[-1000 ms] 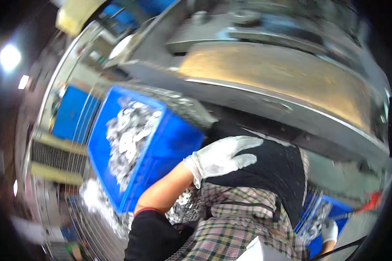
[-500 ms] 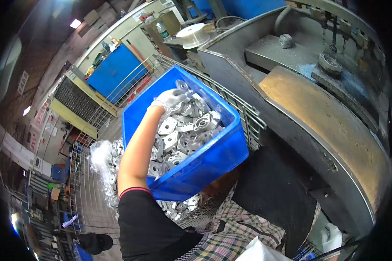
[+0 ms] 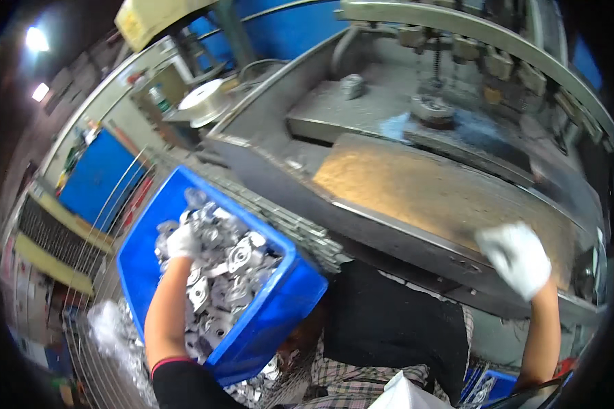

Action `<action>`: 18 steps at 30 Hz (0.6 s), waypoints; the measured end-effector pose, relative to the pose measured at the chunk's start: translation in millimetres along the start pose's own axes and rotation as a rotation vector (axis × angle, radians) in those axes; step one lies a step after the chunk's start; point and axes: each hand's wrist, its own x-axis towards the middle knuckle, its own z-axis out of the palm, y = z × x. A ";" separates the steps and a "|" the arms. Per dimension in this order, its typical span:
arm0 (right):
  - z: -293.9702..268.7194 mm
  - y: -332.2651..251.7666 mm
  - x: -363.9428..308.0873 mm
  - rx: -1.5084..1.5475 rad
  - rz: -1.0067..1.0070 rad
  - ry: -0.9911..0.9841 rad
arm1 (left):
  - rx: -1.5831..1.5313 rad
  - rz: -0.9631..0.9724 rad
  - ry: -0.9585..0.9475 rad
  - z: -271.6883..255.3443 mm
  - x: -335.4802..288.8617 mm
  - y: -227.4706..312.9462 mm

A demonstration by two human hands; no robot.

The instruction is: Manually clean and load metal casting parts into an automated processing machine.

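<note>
My left hand (image 3: 183, 243), in a white glove, is down among grey metal castings (image 3: 242, 255) in a blue plastic bin (image 3: 269, 310). Its fingers look curled together against the castings, and what they hold, if anything, is hidden. The castings are small, with flanges and round holes. Over the front edge of the machine (image 3: 396, 225) hangs my right hand (image 3: 515, 259), also gloved in white. Slightly blurred, it shows thumb and fingers apart with nothing visible between them. A round metal piece (image 3: 432, 109) sits under the machine's drill spindle, and another casting (image 3: 352, 86) lies on the ledge to its left.
The bin rests in a wire cage (image 3: 82, 320) with more castings (image 3: 252, 392) below and clear plastic wrap (image 3: 112, 327) beside it. The machine's raised rim (image 3: 280, 163) borders the bin. A white spool (image 3: 205, 102) stands behind. At lower right is another blue container (image 3: 501, 385).
The view has swung toward the machine. My right hand has risen from low at the right to above the machine's front edge. My left hand is still in the bin, among the castings.
</note>
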 end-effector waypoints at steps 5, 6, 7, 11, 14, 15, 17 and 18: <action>20.9 73.1 110.2 -0.057 0.069 0.173 | -0.154 -0.161 0.085 -10.1 19.2 -15.4; 24.8 82.7 129.8 -0.065 0.165 0.187 | -0.263 -0.140 0.063 -20.2 20.6 -9.9; 32.8 98.6 149.3 -0.107 0.219 0.194 | -0.314 -0.097 0.180 -30.6 15.8 -7.6; 47.3 113.1 213.2 -0.220 0.505 0.069 | -0.552 -0.041 0.251 -82.2 -2.0 0.3; 63.1 120.7 235.1 -0.222 0.581 0.048 | -0.622 0.114 0.434 -113.4 -17.8 10.2; 64.6 120.3 239.8 -0.213 0.605 0.046 | -0.660 0.137 0.463 -120.3 -20.2 11.9; 63.5 124.3 241.2 -0.211 0.639 0.043 | -0.686 0.146 0.451 -137.6 -20.7 28.5; 60.8 128.4 238.2 -0.230 0.589 0.055 | -0.797 0.223 0.447 -150.4 -23.9 43.1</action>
